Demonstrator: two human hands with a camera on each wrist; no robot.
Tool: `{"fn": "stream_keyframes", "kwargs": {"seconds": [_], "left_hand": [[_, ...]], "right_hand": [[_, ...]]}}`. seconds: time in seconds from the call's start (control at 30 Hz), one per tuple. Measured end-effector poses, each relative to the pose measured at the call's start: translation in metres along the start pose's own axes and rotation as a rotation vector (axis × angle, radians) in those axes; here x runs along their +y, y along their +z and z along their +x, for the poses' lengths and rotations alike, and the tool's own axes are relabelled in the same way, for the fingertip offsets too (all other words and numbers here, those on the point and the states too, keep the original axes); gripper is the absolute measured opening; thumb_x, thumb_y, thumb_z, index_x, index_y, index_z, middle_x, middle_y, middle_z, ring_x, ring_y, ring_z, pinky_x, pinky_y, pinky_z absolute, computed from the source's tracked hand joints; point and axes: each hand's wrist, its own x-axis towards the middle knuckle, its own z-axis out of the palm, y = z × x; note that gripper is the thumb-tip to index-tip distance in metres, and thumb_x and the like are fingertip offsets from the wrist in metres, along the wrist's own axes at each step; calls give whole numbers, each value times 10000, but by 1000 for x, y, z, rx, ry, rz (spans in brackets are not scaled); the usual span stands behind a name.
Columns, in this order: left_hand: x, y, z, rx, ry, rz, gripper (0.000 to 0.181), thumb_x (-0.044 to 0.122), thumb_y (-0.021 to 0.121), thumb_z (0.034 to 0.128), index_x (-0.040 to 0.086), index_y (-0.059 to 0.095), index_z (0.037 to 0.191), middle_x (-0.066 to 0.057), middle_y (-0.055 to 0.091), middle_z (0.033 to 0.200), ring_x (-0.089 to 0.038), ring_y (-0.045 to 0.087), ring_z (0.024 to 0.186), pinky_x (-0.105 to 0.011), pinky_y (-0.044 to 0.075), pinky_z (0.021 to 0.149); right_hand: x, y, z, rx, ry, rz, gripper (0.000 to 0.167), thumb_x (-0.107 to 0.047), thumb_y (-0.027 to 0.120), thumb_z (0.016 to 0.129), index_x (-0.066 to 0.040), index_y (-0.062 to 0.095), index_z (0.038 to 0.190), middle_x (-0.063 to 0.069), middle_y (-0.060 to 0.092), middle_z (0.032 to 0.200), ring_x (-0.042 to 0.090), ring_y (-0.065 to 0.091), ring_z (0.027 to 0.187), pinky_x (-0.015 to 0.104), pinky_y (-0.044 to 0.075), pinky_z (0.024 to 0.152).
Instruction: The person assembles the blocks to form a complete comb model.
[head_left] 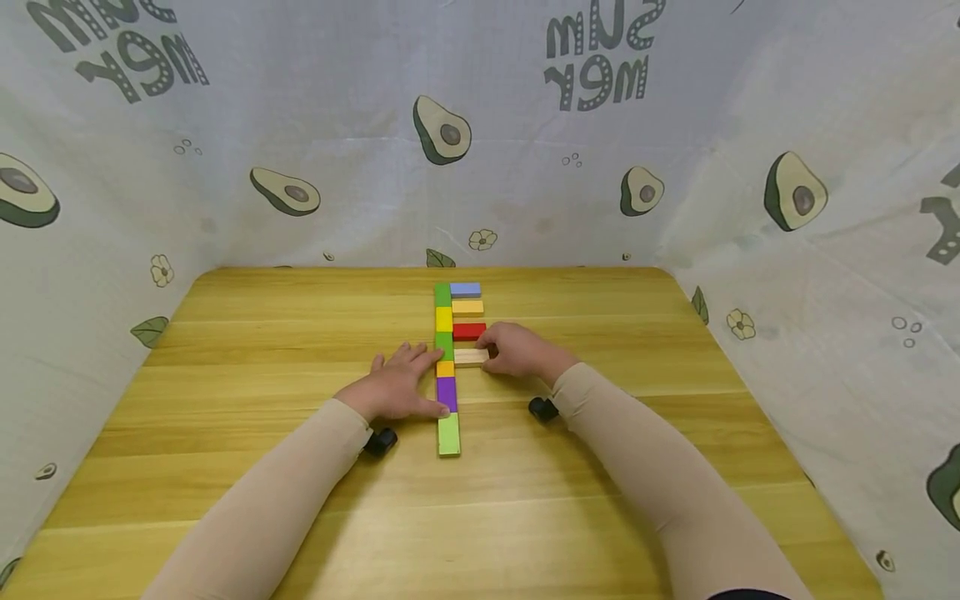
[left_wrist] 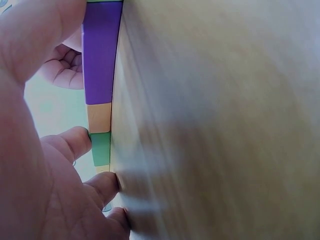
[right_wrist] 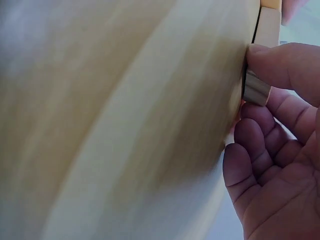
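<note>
A column of coloured blocks runs along the table: green (head_left: 442,294), yellow (head_left: 444,319), green (head_left: 443,340), orange (head_left: 446,368), purple (head_left: 447,392) and light green (head_left: 448,435). My left hand (head_left: 396,387) lies spread on its left side, index finger touching the lower green block and thumb by the purple block's near end. On the right side, my right hand (head_left: 519,350) pinches the outer end of a plain wooden block (head_left: 468,357) between thumb and fingers. That block lies crosswise, its inner end against the column. In the right wrist view, the wooden block's end (right_wrist: 256,90) shows below the thumb.
Beyond the wooden block, a red block (head_left: 468,332), a light orange block (head_left: 468,307) and a blue block (head_left: 466,289) also project rightward from the column. The wooden table (head_left: 300,517) is bordered by a white avocado-print cloth (head_left: 360,167) at the back and sides.
</note>
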Motion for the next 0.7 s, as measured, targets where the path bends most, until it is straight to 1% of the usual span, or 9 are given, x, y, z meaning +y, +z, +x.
{"fn": "stream_keyframes", "kwargs": {"seconds": [0.17,0.33,0.5,0.6,0.7], "left_hand": [[0,1,1,7,-2,0,1057,661,773,849,288,253,1691,-95,144,1782,-390,32,1655,-733,16,1264],[0,1,1,9,0,-4,1061,661,777,845,284,257,1690,-94,147,1781,-394,33,1654,-734,14,1264],[1,1,0,11,-2,-4,1062,660,777,844,282,258,1690,-96,150,1781,-394,37,1654,-733,14,1264],[1,1,-1,10,-2,-5,1062,658,775,846,281,254,1691,-97,148,1781,-394,36,1654,-733,13,1264],[2,1,-1,10,0,-3,1062,659,773,849,280,249,1692,-97,147,1781,-393,34,1654,-732,14,1265]], "right_hand": [[-1,-1,-3,1,-5,-8,359,-156,776,943,-11,730,1268,73,684,1055,205,576,950,362,533,946],[-3,-1,-3,-7,12,11,372,-159,787,941,-22,729,1282,65,676,1051,207,576,960,358,531,944],[-3,-1,-3,-10,21,31,419,-184,800,937,-21,714,1314,59,679,1072,205,581,974,359,534,959],[-2,-1,-3,18,37,64,421,-240,800,945,-41,716,1306,53,684,1083,213,591,990,366,543,967],[0,0,-4,84,61,101,384,-292,770,973,-72,723,1283,51,675,1098,230,595,1003,377,550,959]]}}
